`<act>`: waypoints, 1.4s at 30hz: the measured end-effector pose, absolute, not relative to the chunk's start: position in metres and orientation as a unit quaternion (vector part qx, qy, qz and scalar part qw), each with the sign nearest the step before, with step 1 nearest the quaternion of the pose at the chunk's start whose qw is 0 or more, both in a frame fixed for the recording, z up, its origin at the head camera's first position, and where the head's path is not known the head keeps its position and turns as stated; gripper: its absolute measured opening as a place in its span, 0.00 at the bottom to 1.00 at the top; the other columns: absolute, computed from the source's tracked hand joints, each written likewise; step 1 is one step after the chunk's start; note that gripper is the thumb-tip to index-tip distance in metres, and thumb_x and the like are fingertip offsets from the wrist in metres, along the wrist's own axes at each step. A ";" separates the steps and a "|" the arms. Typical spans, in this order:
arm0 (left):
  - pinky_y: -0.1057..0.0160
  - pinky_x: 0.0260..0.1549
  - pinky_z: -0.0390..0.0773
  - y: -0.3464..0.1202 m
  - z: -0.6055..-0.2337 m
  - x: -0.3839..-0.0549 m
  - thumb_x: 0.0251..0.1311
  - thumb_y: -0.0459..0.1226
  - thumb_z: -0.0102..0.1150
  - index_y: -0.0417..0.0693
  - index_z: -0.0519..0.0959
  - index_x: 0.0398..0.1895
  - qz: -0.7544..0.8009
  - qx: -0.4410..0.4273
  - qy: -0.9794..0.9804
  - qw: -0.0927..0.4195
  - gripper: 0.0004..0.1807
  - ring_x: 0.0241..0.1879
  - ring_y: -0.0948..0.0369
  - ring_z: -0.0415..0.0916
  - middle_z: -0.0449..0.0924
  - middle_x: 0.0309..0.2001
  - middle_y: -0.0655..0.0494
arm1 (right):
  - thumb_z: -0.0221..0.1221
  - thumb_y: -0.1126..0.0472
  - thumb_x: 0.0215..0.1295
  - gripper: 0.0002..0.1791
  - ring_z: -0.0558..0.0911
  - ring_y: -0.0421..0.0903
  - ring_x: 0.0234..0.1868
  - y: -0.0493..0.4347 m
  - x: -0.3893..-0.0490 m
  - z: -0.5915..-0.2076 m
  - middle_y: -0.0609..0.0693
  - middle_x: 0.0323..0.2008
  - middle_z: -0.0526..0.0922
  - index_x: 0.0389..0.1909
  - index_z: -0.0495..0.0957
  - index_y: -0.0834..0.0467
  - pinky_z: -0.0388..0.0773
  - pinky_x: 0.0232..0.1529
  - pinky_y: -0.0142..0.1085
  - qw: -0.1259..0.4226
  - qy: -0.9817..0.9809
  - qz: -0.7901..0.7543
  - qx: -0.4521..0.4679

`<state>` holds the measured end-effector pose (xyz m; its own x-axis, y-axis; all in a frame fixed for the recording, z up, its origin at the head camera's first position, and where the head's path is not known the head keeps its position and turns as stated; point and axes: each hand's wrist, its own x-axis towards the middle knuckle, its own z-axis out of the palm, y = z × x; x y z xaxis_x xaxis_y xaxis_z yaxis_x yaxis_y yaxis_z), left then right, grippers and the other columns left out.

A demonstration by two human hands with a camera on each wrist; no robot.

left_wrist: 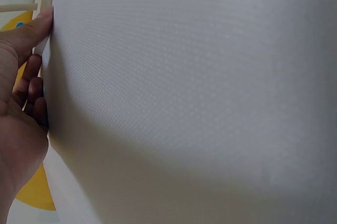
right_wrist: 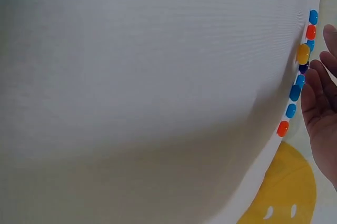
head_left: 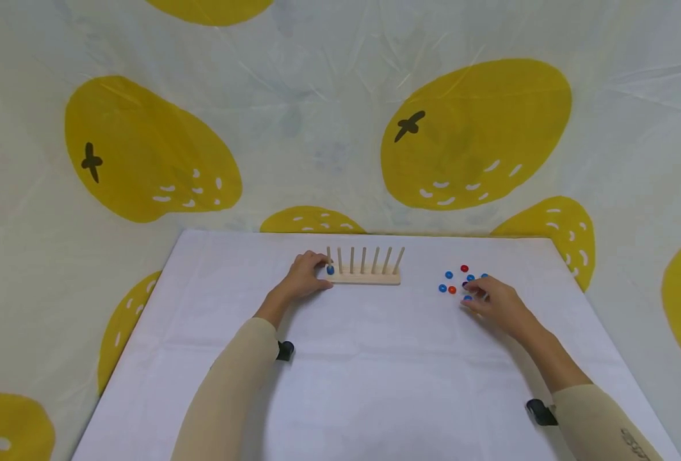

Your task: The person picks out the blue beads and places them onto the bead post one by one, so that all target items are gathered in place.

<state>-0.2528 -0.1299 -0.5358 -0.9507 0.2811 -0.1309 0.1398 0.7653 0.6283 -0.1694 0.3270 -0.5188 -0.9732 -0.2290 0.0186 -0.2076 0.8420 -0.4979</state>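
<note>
A light wooden peg stand [head_left: 369, 278] with several upright pegs stands toward the back of the table. Its leftmost peg carries blue beads [head_left: 330, 270]. My left hand [head_left: 303, 276] holds the left end of the base, thumb at the front and fingers behind; in the left wrist view its thumb [left_wrist: 39, 27] lies against the wood. Over a scatter of loose beads, my right hand [head_left: 498, 306] hovers with loosely bent fingers near a dark bead [head_left: 465, 283]. The right wrist view shows a yellow bead [right_wrist: 303, 54] close to those fingers; no held bead is visible.
Loose blue and red beads lie around the right hand, among them a red one [head_left: 464, 268] at the back and an orange-red one [head_left: 452, 290] in front. A white cloth [head_left: 375, 371] covers the table. Behind hangs a backdrop [head_left: 317, 128] with yellow fruit shapes.
</note>
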 end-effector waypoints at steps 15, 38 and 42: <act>0.50 0.66 0.69 -0.130 -0.537 -0.252 0.56 0.42 0.78 0.48 0.77 0.66 0.325 0.114 0.933 0.108 0.33 0.59 0.50 0.67 0.75 0.57 0.49 | 0.71 0.52 0.64 0.24 0.78 0.50 0.43 0.328 -0.166 -0.530 0.55 0.42 0.83 0.55 0.82 0.61 0.82 0.46 0.42 0.051 0.968 -0.231 -0.080; 0.50 0.65 0.69 -0.129 -0.536 -0.251 0.56 0.42 0.78 0.47 0.77 0.66 0.319 0.120 0.935 0.102 0.34 0.59 0.50 0.67 0.75 0.58 0.49 | 0.70 0.59 0.65 0.14 0.76 0.48 0.39 0.326 -0.169 -0.533 0.51 0.36 0.81 0.48 0.83 0.60 0.80 0.42 0.39 0.051 0.967 -0.232 -0.088; 0.50 0.65 0.70 -0.129 -0.537 -0.252 0.56 0.42 0.78 0.47 0.78 0.65 0.319 0.122 0.934 0.102 0.33 0.59 0.50 0.67 0.75 0.57 0.49 | 0.70 0.59 0.65 0.13 0.76 0.47 0.38 0.326 -0.170 -0.532 0.50 0.36 0.80 0.47 0.84 0.60 0.79 0.41 0.38 0.050 0.967 -0.232 -0.092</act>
<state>-0.2518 -0.1293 -0.5372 -0.9494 0.2927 -0.1138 0.1622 0.7674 0.6204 -0.1696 0.3256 -0.5324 -0.9780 -0.2011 -0.0546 -0.1545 0.8758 -0.4572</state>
